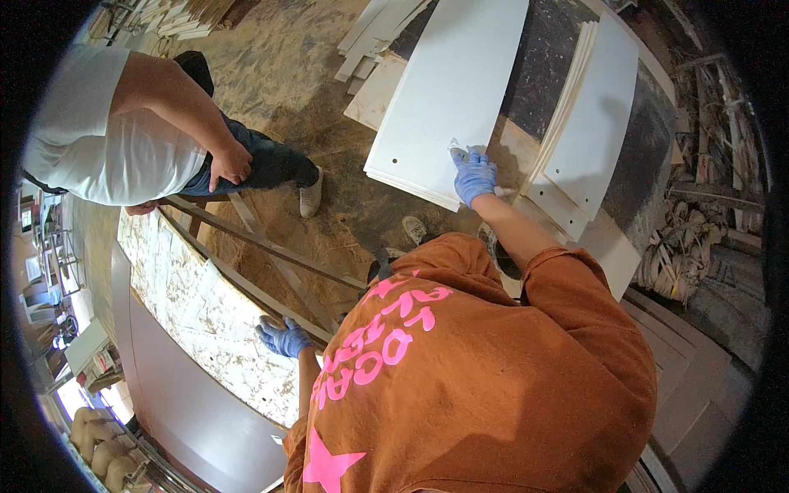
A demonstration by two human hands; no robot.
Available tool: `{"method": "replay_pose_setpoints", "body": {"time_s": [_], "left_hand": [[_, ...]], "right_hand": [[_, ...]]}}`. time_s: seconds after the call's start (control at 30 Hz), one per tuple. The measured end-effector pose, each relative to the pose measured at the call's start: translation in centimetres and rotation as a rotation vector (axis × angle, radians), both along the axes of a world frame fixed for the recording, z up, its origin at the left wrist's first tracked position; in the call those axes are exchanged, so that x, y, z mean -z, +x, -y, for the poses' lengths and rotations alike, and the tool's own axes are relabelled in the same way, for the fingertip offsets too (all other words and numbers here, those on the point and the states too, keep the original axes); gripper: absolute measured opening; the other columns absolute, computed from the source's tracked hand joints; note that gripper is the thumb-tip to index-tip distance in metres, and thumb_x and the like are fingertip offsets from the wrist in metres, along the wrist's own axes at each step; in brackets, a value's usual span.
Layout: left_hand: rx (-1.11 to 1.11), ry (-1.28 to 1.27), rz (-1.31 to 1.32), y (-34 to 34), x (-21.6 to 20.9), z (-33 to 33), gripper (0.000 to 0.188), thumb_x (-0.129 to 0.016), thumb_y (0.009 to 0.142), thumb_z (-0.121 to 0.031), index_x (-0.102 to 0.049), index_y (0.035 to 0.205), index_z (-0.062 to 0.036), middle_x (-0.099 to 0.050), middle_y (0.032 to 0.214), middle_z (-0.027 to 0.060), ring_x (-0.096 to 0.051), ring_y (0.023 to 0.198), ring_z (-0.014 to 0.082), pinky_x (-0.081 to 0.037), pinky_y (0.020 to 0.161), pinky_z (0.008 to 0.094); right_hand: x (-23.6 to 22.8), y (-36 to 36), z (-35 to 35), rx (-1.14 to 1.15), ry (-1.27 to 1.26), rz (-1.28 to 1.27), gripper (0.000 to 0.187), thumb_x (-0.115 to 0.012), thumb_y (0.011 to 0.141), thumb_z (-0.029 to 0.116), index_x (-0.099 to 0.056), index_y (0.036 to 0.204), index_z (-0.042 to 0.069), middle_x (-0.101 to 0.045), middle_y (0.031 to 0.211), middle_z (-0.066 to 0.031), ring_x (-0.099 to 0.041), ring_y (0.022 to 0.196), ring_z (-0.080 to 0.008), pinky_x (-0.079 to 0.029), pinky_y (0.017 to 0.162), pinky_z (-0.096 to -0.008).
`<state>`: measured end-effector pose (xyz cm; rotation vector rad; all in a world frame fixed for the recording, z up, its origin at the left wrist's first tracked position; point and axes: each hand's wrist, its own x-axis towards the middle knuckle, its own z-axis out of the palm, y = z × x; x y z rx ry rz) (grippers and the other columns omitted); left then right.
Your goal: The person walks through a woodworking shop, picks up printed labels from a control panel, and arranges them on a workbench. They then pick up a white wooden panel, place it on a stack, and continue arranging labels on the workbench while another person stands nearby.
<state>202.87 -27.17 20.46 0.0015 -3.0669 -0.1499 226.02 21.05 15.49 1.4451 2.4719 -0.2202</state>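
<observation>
My right hand, in a blue glove, rests on the near right corner of a stack of long white panels. Its fingers lie apart on the top panel. A small white scrap or mark shows beside the fingertips; I cannot tell which. At the left, my left hand, also gloved in blue, is spread at the edge of a long board with a pale, brown-speckled face. The board lies over a smooth grey-brown panel. My brown sleeves and pink-printed top cover the lower middle.
A person in a white shirt stands at the left, one hand near the speckled board's far end. A second stack of white panels lies at the right. Crossed metal bars run beside the board. Scrap strips are heaped at far right.
</observation>
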Motion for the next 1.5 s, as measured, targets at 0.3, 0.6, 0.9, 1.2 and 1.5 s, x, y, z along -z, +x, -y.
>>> {"method": "replay_pose_setpoints", "body": {"time_s": [0.3,0.6,0.9,1.2,1.5], "left_hand": [[0.025,-0.004,-0.035,-0.1,0.3,0.3,0.072,-0.072,0.075,-0.024,-0.041,0.139,-0.0134,-0.033,0.147,0.0157,-0.032,0.134,0.0320,-0.026,0.109,0.0420],[0.012,0.016,-0.020,0.2,-0.1,-0.2,0.073,-0.073,0.074,-0.020,-0.040,0.139,-0.0148,-0.032,0.147,0.0152,-0.032,0.134,0.0314,-0.026,0.109,0.0405],[-0.006,0.007,-0.001,0.2,-0.3,-0.3,0.072,-0.072,0.076,-0.020,-0.040,0.140,-0.0159,-0.032,0.148,0.0145,-0.032,0.135,0.0307,-0.026,0.111,0.0403],[0.005,0.041,-0.037,0.4,-0.2,-0.2,0.072,-0.073,0.075,-0.021,-0.042,0.139,-0.0180,-0.032,0.148,0.0128,-0.032,0.135,0.0296,-0.026,0.110,0.0398],[0.022,0.021,-0.044,0.1,0.0,-0.4,0.071,-0.073,0.075,-0.021,-0.042,0.139,-0.0190,-0.033,0.148,0.0128,-0.033,0.135,0.0293,-0.028,0.109,0.0386]], "right_hand": [[-0.9,-1.2,-0.6,0.043,-0.091,0.060,0.067,-0.057,0.079,0.017,-0.036,0.142,0.027,-0.037,0.139,-0.0152,-0.042,0.123,-0.0354,-0.037,0.092,-0.0553],[-0.1,0.0,-0.2,-0.051,-0.058,0.023,0.065,-0.055,0.079,0.010,-0.037,0.139,0.029,-0.037,0.141,-0.0152,-0.043,0.124,-0.0361,-0.041,0.088,-0.0570],[1.2,0.1,-0.2,-0.074,-0.006,-0.019,0.063,-0.056,0.077,0.011,-0.042,0.136,0.029,-0.042,0.135,-0.0127,-0.045,0.121,-0.0346,-0.042,0.085,-0.0541],[2.6,0.7,0.2,-0.074,0.089,-0.196,0.058,-0.057,0.073,0.012,-0.050,0.129,0.024,-0.047,0.128,-0.0102,-0.047,0.115,-0.0307,-0.041,0.087,-0.0492],[3.3,1.5,0.0,-0.038,0.157,-0.283,0.052,-0.058,0.074,0.014,-0.055,0.125,0.017,-0.050,0.126,-0.0096,-0.048,0.114,-0.0291,-0.040,0.091,-0.0454]]}}
